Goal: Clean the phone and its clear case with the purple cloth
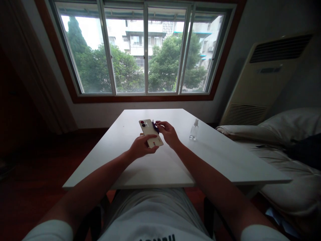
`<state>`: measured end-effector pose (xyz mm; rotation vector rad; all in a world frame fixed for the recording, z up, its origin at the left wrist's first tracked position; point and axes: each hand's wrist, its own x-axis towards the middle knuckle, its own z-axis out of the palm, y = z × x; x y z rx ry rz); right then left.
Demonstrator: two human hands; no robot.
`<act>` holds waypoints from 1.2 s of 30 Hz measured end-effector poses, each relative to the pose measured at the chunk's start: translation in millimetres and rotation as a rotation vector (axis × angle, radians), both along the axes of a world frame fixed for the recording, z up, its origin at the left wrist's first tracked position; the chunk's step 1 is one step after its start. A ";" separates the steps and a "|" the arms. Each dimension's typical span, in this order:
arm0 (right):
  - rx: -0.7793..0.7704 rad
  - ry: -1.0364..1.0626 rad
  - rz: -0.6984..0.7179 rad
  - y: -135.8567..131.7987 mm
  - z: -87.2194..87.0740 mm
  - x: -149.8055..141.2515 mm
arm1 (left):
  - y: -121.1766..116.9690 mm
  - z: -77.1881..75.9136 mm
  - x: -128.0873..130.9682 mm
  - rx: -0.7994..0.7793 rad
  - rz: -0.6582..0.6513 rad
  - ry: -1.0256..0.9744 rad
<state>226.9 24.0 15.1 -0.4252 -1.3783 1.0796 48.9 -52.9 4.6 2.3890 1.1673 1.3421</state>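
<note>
My left hand [141, 146] grips a cream-coloured phone [149, 132] by its lower end, back side up, with the camera lenses at the far end. My right hand [169, 133] is closed in a pinch on a small dark cloth [155, 127], held against the phone's right edge. Both hands hover just above the white table [225, 157], near its middle.
A small clear spray bottle [194, 130] stands on the table to the right of my hands. A bed with a pillow [283, 125] lies at the right. A standing air conditioner [265, 78] is behind it. A wide window [145, 50] faces me.
</note>
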 end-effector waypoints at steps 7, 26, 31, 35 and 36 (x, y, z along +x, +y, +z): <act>-0.217 -0.030 0.093 -3.1 -5.3 0.3 | -0.4 -1.7 -0.3 -0.034 -0.042 0.047; -0.503 0.014 -0.101 20.0 -11.4 13.9 | 15.8 -13.1 -2.5 -0.295 0.004 -0.231; -0.186 -0.034 -0.469 34.0 -8.4 29.4 | 14.3 -12.0 1.2 -0.380 -0.070 -0.298; 0.046 -0.125 -0.567 29.3 -4.8 30.5 | 9.1 -9.2 5.8 -0.467 -0.173 -0.304; 0.069 -0.126 -0.539 25.0 -4.1 27.5 | 7.8 -9.3 7.1 -0.490 -0.203 -0.298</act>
